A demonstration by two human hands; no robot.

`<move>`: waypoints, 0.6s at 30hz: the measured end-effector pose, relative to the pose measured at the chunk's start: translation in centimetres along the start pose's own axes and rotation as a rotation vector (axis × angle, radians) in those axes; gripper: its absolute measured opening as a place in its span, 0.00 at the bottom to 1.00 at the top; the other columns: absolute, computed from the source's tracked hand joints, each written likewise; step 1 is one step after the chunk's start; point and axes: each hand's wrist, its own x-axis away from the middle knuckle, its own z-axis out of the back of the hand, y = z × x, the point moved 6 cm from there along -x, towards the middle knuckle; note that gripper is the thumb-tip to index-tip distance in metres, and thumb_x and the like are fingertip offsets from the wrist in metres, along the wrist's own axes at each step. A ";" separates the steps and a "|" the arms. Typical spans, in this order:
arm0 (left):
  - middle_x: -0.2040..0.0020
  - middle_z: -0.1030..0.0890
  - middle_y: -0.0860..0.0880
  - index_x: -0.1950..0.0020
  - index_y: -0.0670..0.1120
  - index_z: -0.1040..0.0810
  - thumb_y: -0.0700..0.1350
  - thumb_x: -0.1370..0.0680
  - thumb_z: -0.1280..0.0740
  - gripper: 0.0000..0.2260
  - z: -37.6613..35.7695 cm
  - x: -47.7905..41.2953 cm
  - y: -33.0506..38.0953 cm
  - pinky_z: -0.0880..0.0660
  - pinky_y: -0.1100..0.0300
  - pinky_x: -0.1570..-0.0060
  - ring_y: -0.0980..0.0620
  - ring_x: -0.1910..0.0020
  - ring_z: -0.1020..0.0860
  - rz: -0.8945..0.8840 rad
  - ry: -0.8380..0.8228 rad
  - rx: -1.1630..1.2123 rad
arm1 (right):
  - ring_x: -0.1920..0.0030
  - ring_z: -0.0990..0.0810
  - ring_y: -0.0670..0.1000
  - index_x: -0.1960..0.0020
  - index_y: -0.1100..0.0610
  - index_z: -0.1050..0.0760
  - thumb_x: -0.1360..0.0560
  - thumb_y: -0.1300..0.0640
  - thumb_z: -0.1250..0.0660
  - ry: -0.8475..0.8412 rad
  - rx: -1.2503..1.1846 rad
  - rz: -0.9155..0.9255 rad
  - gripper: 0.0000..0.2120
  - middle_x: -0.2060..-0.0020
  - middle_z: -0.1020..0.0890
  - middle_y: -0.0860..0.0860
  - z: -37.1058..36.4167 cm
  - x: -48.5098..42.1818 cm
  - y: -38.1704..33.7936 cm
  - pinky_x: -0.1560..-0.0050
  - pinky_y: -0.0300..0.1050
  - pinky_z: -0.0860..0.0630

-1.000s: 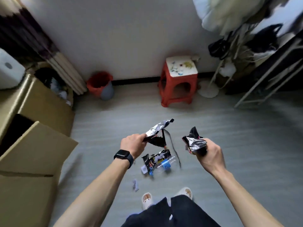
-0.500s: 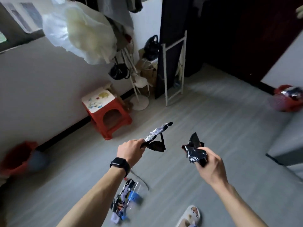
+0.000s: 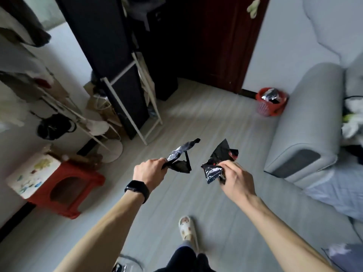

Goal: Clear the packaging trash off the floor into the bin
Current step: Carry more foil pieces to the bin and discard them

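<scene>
Foil wrapper (image 3: 180, 154) pinched in L hand (image 3: 150, 171), crumpled wrapper (image 3: 218, 163) gripped in R hand (image 3: 235, 179), red bin (image 3: 272, 102) far ahead

Clear plastic (image 3: 127, 265) left of slipper (image 3: 186, 228): cut off by bottom edge, blurred. Bin (image 3: 263, 110) far beyond slipper: contents dark, shiny, not identifiable.

Grey plank floor (image 3: 206, 122) runs to a dark red door (image 3: 216, 40) at 12 o'clock – white wall (image 3: 284, 42) beside it. Grey sofa (image 3: 306, 122) at 3, red stool (image 3: 84, 178) at 9, white rack (image 3: 119, 72) at 11
</scene>
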 end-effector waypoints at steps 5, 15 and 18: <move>0.48 0.18 0.56 0.41 0.58 0.24 0.56 0.20 0.40 0.11 -0.5 -12.1 5.7 0.26 0.57 0.62 0.46 0.53 0.19 -0.110 0.006 -0.013 | 0.54 0.20 0.52 0.50 0.54 0.19 0.37 0.57 0.25 -0.013 0.089 0.002 0.16 0.52 0.19 0.45 0.6 -7.8 6.9 0.59 0.43 0.21; 0.46 0.19 0.51 0.40 0.53 0.25 0.54 0.19 0.43 0.12 0.1 -35.2 18.8 0.30 0.55 0.62 0.43 0.49 0.19 -0.342 -0.035 -0.082 | 0.55 0.19 0.50 0.52 0.55 0.17 0.43 0.59 0.19 -0.069 0.125 -0.209 0.20 0.54 0.18 0.44 3.0 -23.3 22.1 0.63 0.41 0.21; 0.51 0.18 0.51 0.44 0.52 0.22 0.54 0.20 0.40 0.10 -0.2 -40.8 22.5 0.30 0.55 0.65 0.42 0.54 0.18 -0.399 -0.032 -0.096 | 0.56 0.18 0.48 0.52 0.55 0.17 0.44 0.58 0.17 -0.085 0.146 -0.262 0.21 0.54 0.18 0.43 3.5 -26.7 26.8 0.64 0.40 0.21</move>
